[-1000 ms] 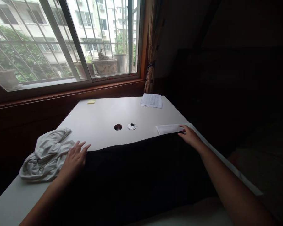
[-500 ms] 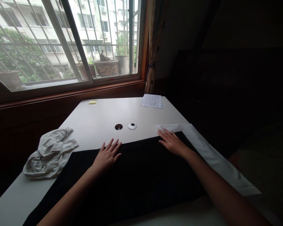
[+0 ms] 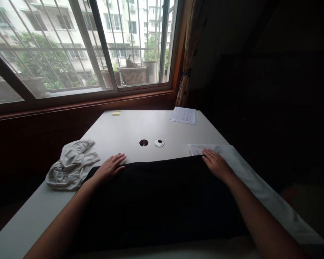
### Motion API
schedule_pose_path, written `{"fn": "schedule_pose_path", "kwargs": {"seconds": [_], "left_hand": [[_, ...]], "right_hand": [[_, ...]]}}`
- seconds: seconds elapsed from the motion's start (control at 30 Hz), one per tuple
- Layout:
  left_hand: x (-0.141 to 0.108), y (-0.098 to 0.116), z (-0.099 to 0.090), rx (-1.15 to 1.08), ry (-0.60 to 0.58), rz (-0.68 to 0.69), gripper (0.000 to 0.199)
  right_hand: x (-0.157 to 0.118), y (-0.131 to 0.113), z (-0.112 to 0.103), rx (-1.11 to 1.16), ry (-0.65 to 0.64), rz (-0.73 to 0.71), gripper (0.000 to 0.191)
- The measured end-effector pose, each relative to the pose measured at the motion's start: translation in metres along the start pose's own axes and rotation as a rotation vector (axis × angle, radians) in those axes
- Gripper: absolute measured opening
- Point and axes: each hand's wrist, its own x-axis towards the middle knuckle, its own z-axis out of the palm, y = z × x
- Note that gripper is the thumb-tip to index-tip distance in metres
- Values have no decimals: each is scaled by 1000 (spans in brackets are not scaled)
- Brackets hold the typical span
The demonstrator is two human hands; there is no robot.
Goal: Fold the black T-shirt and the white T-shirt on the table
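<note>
A black cloth (image 3: 162,201) lies spread over the near part of the white table (image 3: 132,133). My left hand (image 3: 109,168) rests flat on its far left corner, with the fingers stretched out toward the right. On the far right corner lies my right hand (image 3: 215,163), palm down, its fingertips reaching over the edge onto a white cloth (image 3: 224,151). That white cloth runs along the table's right side, partly under the black one. Both hands are open. What kind of garment or fabric the black cloth is, I cannot tell.
A crumpled light-grey cloth (image 3: 72,163) sits at the left edge. Farther back are a round cable hole (image 3: 144,142), a white round cap (image 3: 159,143), printed papers (image 3: 184,116) and yellow sticky notes (image 3: 116,113). Behind the table is a barred window (image 3: 78,50).
My hands have moved apart along the far edge of the black cloth, the left toward its left corner, the right toward its right corner. The view has turned slightly left.
</note>
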Motion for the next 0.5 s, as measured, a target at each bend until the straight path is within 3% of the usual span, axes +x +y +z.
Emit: {"fn": "schedule_pose_path", "kwargs": {"seconds": [0.1, 0.23, 0.5], "left_hand": [[-19, -11, -8, -55, 92, 14, 44], [-33, -10, -17, -54, 121, -57, 32], [-25, -7, -29, -162, 82, -95, 34]], "right_hand": [[0, 4, 1, 35, 72, -39, 55], [0, 6, 0, 94, 145, -80, 48], [-2, 9, -4, 97, 207, -76, 41]]}}
